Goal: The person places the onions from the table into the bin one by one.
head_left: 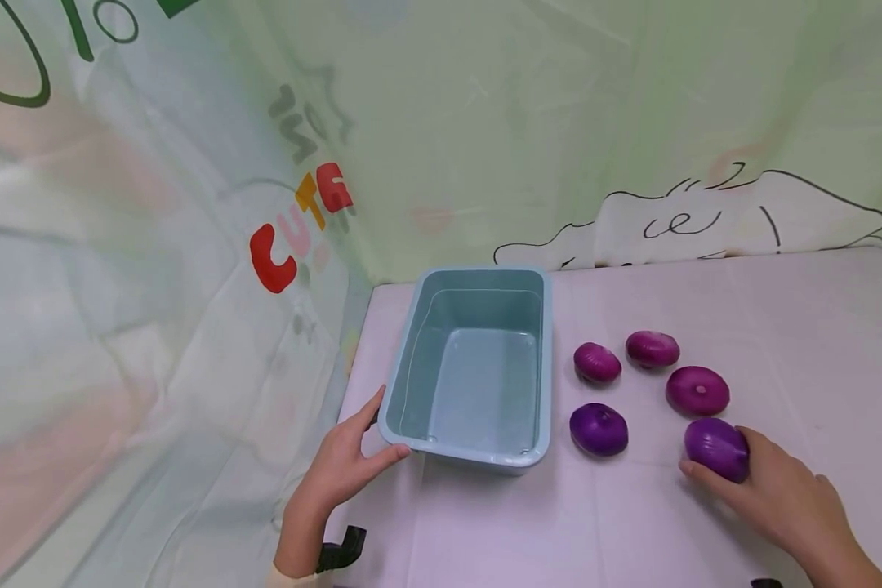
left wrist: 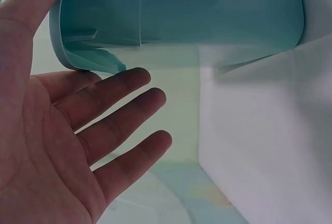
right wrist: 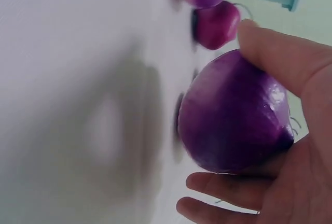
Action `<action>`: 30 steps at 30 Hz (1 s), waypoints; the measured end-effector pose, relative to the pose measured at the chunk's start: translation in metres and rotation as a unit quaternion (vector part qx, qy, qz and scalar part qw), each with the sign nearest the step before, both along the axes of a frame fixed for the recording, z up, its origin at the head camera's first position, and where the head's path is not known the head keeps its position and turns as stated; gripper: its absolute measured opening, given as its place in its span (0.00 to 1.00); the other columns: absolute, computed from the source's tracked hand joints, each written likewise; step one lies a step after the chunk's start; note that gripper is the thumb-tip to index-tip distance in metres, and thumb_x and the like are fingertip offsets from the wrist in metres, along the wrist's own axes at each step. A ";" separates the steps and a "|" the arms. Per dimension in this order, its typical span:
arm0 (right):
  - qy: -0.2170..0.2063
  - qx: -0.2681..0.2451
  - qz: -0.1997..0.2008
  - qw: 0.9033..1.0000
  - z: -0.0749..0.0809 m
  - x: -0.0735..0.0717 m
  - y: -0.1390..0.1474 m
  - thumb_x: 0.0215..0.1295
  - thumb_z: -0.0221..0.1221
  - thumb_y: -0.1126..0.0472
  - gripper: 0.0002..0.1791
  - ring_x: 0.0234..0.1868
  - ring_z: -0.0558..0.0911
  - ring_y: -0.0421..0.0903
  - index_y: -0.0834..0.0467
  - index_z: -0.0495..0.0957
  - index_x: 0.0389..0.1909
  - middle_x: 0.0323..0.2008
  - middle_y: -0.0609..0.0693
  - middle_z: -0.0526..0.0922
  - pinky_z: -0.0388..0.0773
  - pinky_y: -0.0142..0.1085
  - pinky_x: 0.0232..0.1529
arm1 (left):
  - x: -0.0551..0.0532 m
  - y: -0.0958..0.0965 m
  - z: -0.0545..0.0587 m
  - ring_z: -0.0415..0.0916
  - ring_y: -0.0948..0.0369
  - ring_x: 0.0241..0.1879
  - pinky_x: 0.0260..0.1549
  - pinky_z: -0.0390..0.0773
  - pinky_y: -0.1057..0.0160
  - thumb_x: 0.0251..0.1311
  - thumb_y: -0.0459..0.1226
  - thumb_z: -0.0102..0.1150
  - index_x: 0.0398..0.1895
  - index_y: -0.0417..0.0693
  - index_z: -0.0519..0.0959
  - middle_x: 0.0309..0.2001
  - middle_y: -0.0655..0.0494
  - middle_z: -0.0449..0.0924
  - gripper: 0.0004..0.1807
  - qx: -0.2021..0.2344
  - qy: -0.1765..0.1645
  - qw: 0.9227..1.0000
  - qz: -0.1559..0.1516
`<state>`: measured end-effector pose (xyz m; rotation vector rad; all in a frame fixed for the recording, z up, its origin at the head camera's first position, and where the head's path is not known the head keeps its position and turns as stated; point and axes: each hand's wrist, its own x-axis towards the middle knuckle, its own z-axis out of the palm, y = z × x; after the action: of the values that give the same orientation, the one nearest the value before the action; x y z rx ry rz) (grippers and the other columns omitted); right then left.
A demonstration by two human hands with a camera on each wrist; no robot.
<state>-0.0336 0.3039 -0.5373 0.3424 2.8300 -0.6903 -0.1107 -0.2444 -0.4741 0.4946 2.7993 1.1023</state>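
Gripping onion, right hand well apart from tub; left hand at rim.

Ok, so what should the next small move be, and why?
I'd probably have the right hand lift its purple onion and carry it left toward the blue tub. That onion is already gripped, the tub's top is open, and the left hand is at its near-left corner. Another purple onion lies between, so going over it seems sensible.

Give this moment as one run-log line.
left hand: at corner of basin | right hand: holding purple onion | four other onions: on table, right of basin
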 end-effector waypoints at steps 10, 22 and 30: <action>0.000 -0.111 0.039 0.993 0.037 -0.024 -0.019 0.70 0.56 0.29 0.64 0.62 0.61 0.85 0.84 0.44 0.73 0.65 0.88 0.56 0.68 0.75 0.51 | -0.004 0.000 0.002 0.72 0.63 0.66 0.59 0.76 0.47 0.56 0.68 0.68 0.84 0.60 0.56 0.71 0.72 0.69 0.56 -0.019 0.002 1.000 -0.003; 0.061 -0.253 0.096 0.961 0.101 -0.064 -0.065 0.76 0.58 0.43 0.50 0.63 0.71 0.78 0.77 0.47 0.78 0.67 0.81 0.64 0.74 0.68 0.54 | -0.003 -0.002 0.001 0.72 0.63 0.66 0.59 0.76 0.47 0.56 0.67 0.69 0.84 0.60 0.56 0.71 0.71 0.69 0.56 -0.016 -0.001 1.000 0.001; 0.095 -0.273 0.165 0.943 0.145 -0.094 -0.108 0.73 0.62 0.44 0.44 0.63 0.75 0.69 0.70 0.60 0.76 0.64 0.69 0.74 0.78 0.63 0.54 | -0.002 -0.002 -0.001 0.73 0.63 0.66 0.58 0.77 0.47 0.56 0.68 0.68 0.84 0.58 0.57 0.72 0.71 0.69 0.56 -0.017 -0.005 1.000 0.005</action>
<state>-0.1280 0.1960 -0.3922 -0.2996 2.6074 -1.4265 -0.1128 -0.2460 -0.4748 0.4718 2.8092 1.0527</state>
